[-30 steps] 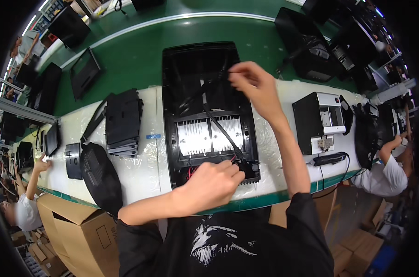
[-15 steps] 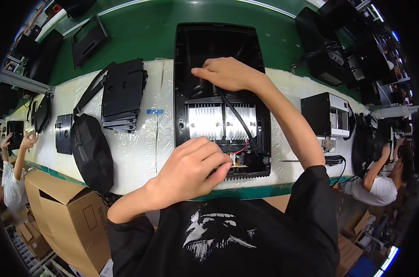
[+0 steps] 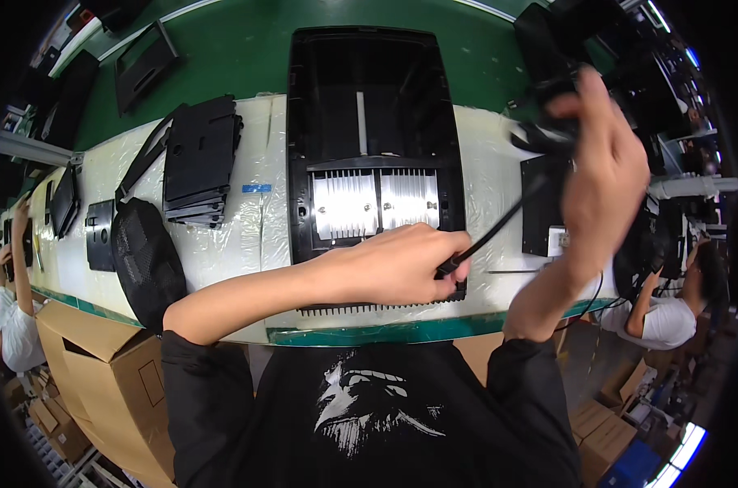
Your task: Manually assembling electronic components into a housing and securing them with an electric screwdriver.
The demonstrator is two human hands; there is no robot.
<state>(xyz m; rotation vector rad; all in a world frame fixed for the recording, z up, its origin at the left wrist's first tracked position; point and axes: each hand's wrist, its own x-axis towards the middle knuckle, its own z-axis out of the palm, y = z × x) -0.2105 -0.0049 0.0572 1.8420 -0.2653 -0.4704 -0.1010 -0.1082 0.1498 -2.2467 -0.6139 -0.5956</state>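
Observation:
A long black plastic housing (image 3: pixel 361 65) lies in front of me, with two finned silver heatsinks (image 3: pixel 344 203) set in its nearer half. My left hand (image 3: pixel 406 256) reaches across the near end of the housing, its fingers closed around a black cable (image 3: pixel 493 236). From there the cable rises to the right, towards my right hand (image 3: pixel 605 175). That hand is raised beyond the housing's right side and smeared by motion; blurred black cable loops (image 3: pixel 540 138) hang at its fingers. The circuit board at the near end is hidden under my left hand.
Stacked black panels (image 3: pixel 198 159) and a black mesh bag (image 3: pixel 149 260) lie on the left of the film-covered table (image 3: pixel 251 236). A black-and-white box (image 3: pixel 540 215) stands right. An open cardboard carton (image 3: pixel 84 358) is below left. People work at both sides.
My right hand has swung from above the housing out to the right, drawing the cable off the heatsinks. My left hand has moved right and now grips the cable.

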